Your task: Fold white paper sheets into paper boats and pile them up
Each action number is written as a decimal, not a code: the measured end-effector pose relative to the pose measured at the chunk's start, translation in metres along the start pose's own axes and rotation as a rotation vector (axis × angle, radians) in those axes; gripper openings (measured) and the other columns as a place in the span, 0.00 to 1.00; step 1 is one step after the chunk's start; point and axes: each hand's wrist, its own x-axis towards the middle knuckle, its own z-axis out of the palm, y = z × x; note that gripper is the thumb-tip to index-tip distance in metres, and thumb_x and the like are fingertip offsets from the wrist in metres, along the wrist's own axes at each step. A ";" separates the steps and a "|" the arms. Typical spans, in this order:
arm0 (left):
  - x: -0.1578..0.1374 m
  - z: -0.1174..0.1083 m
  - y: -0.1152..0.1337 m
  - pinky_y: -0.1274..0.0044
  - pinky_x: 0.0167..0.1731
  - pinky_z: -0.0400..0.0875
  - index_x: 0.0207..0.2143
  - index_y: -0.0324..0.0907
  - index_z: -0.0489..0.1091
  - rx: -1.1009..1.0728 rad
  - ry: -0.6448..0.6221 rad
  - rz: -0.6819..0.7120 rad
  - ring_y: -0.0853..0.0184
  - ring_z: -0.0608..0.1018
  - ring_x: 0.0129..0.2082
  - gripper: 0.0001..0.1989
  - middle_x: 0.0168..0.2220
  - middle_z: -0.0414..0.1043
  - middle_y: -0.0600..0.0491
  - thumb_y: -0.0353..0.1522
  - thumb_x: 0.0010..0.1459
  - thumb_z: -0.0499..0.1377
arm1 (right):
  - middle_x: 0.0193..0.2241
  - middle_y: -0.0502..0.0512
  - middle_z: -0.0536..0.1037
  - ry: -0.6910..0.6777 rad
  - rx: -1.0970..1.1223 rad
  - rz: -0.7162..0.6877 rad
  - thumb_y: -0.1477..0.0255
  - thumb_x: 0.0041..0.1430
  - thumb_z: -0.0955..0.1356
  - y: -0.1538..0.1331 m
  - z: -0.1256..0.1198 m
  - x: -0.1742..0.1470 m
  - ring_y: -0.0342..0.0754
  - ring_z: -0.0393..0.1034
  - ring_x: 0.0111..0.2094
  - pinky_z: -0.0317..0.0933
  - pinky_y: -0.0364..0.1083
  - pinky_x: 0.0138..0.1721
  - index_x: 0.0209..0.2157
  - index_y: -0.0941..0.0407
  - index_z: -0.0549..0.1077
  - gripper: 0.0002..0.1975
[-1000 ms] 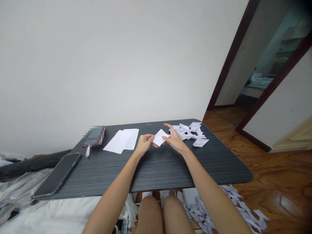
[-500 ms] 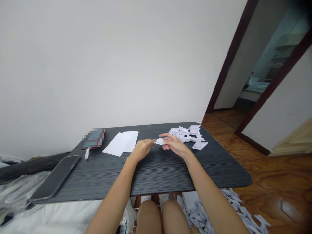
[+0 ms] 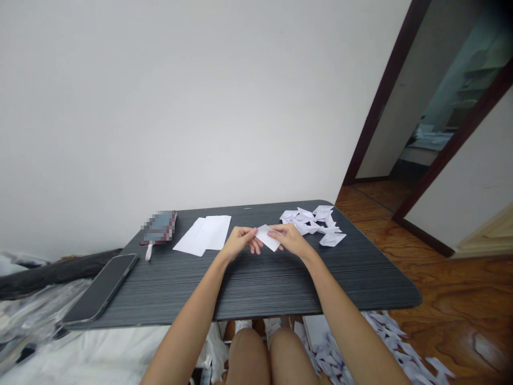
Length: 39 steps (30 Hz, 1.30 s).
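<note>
Between my two hands is a small folded piece of white paper (image 3: 267, 237), its flat face turned up toward me, just above the table. My left hand (image 3: 242, 241) pinches its left corner between thumb and fingers. On the other side, my right hand (image 3: 289, 238) grips the right part, thumb lying on top of the paper. To the left lie flat white paper sheets (image 3: 203, 235), partly overlapping. Right of my hands is a loose heap of folded white paper pieces (image 3: 310, 220).
The dark table (image 3: 264, 289) stands against a white wall. A phone (image 3: 102, 289) lies at its left edge, and a notebook (image 3: 159, 227) with a white strap is behind it. More folded papers (image 3: 390, 342) cover the floor at the lower right, near an open doorway.
The folded paper has turned from nearly edge-on to showing a flat, diamond-shaped face. My right fingers have closed onto it. The view has shifted slightly.
</note>
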 end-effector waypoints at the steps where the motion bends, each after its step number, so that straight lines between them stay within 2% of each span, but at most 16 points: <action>1: 0.001 -0.001 -0.001 0.82 0.14 0.61 0.21 0.29 0.67 -0.053 0.009 -0.024 0.71 0.71 0.14 0.25 0.17 0.70 0.45 0.45 0.51 0.49 | 0.17 0.49 0.70 -0.018 0.036 0.009 0.67 0.48 0.64 -0.001 0.000 0.000 0.38 0.56 0.14 0.49 0.39 0.14 0.40 0.61 0.72 0.18; 4: 0.001 -0.002 -0.001 0.82 0.14 0.62 0.18 0.29 0.66 -0.149 0.027 -0.078 0.70 0.71 0.14 0.26 0.16 0.69 0.45 0.45 0.51 0.50 | 0.16 0.49 0.70 -0.036 0.097 0.021 0.69 0.46 0.65 -0.003 -0.001 0.000 0.37 0.56 0.15 0.49 0.38 0.14 0.38 0.62 0.73 0.17; 8: 0.000 -0.004 0.002 0.82 0.17 0.65 0.24 0.29 0.68 -0.188 0.053 -0.096 0.70 0.73 0.16 0.18 0.19 0.71 0.47 0.40 0.47 0.57 | 0.17 0.50 0.71 -0.036 0.129 0.029 0.73 0.45 0.64 -0.006 -0.002 -0.001 0.37 0.57 0.16 0.49 0.37 0.15 0.34 0.60 0.75 0.13; 14: -0.001 -0.003 0.005 0.81 0.19 0.68 0.31 0.30 0.68 -0.140 0.057 -0.103 0.69 0.75 0.18 0.16 0.19 0.72 0.49 0.37 0.46 0.58 | 0.15 0.48 0.69 -0.002 0.143 0.043 0.75 0.43 0.64 -0.004 -0.003 -0.001 0.36 0.58 0.15 0.50 0.37 0.15 0.30 0.60 0.75 0.11; 19: -0.002 0.001 0.005 0.79 0.21 0.69 0.29 0.30 0.67 -0.093 0.039 -0.090 0.68 0.75 0.19 0.16 0.20 0.72 0.48 0.38 0.45 0.59 | 0.16 0.49 0.70 -0.001 0.082 0.036 0.74 0.44 0.63 -0.001 -0.004 -0.001 0.37 0.58 0.16 0.50 0.37 0.15 0.29 0.60 0.75 0.11; 25: -0.001 0.001 0.002 0.79 0.21 0.70 0.29 0.30 0.66 -0.056 0.066 -0.058 0.67 0.75 0.19 0.17 0.20 0.72 0.48 0.37 0.44 0.60 | 0.22 0.51 0.73 -0.014 -0.006 -0.012 0.75 0.45 0.61 -0.005 -0.004 -0.003 0.39 0.62 0.19 0.55 0.39 0.20 0.27 0.59 0.75 0.11; 27: -0.001 0.001 0.001 0.78 0.21 0.70 0.29 0.30 0.66 -0.023 0.066 -0.032 0.66 0.75 0.19 0.17 0.20 0.72 0.47 0.38 0.45 0.59 | 0.24 0.52 0.74 0.010 -0.034 -0.048 0.73 0.47 0.61 -0.007 -0.004 -0.003 0.41 0.64 0.23 0.57 0.40 0.23 0.26 0.59 0.75 0.11; 31: -0.002 0.004 -0.002 0.77 0.20 0.70 0.29 0.31 0.66 0.080 0.073 0.032 0.66 0.75 0.19 0.16 0.20 0.71 0.48 0.39 0.47 0.57 | 0.23 0.52 0.75 0.079 -0.093 -0.050 0.69 0.46 0.65 -0.005 -0.002 0.000 0.43 0.65 0.25 0.57 0.42 0.26 0.36 0.58 0.72 0.14; 36: -0.003 0.008 -0.005 0.79 0.21 0.69 0.28 0.33 0.67 0.304 0.108 0.147 0.69 0.74 0.18 0.15 0.20 0.70 0.50 0.39 0.50 0.53 | 0.24 0.55 0.75 0.094 -0.144 -0.053 0.68 0.44 0.66 0.006 -0.001 0.005 0.46 0.67 0.28 0.58 0.44 0.30 0.26 0.60 0.75 0.09; 39: -0.004 0.009 -0.007 0.83 0.16 0.65 0.27 0.34 0.67 0.414 0.127 0.186 0.73 0.71 0.14 0.15 0.17 0.68 0.53 0.39 0.51 0.52 | 0.23 0.54 0.75 0.100 -0.187 -0.071 0.69 0.45 0.66 0.010 -0.001 0.006 0.46 0.67 0.27 0.58 0.44 0.30 0.24 0.60 0.74 0.09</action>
